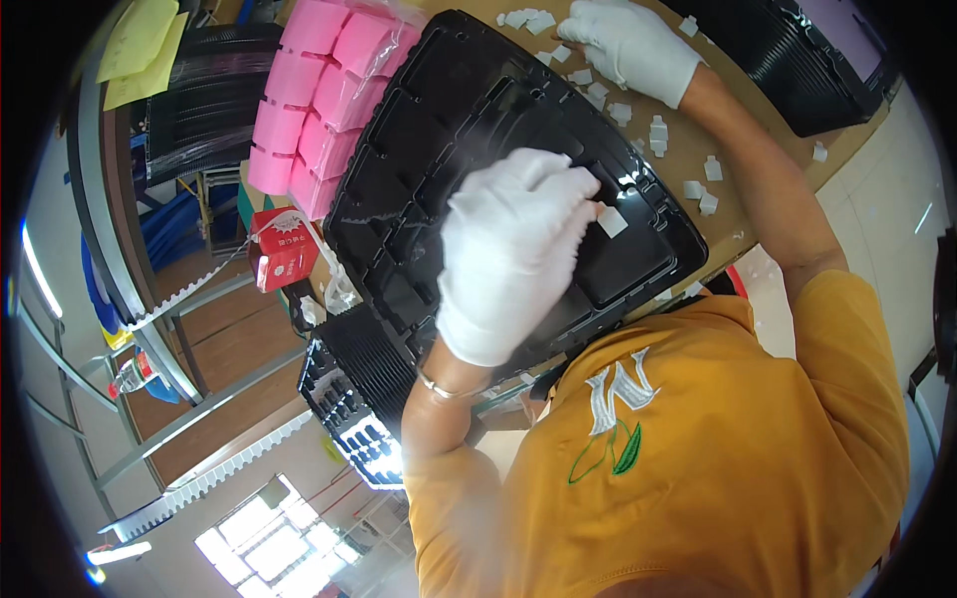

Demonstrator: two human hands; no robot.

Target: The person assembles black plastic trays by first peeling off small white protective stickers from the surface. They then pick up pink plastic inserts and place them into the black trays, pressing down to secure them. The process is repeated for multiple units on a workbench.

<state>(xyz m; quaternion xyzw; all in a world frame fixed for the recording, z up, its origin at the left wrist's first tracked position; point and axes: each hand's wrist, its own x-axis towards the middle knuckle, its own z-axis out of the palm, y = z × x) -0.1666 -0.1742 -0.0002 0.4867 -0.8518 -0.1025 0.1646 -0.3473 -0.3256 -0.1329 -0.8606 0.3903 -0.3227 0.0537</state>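
My left hand (513, 254), in a white glove, is over a black plastic tray (399, 189) with moulded compartments. Its fingertips pinch a small white tab (612, 221) above the tray's surface. Beyond the tray's far right edge, my right hand (633, 50), also gloved in white, reaches down to the brown tabletop. Its fingers are drawn together beside scattered white tabs (539, 22); whatever is between them is hidden. More loose tabs, one of them a notched piece (658, 136), lie between that hand and the tray.
Pink wrapped blocks (319, 100) are stacked along the tray's left side, with a red box (284, 249) nearer. Another black tray (788, 60) stands at the far right of the brown table (758, 194). Stacked black trays (364, 369) sit at the lower left.
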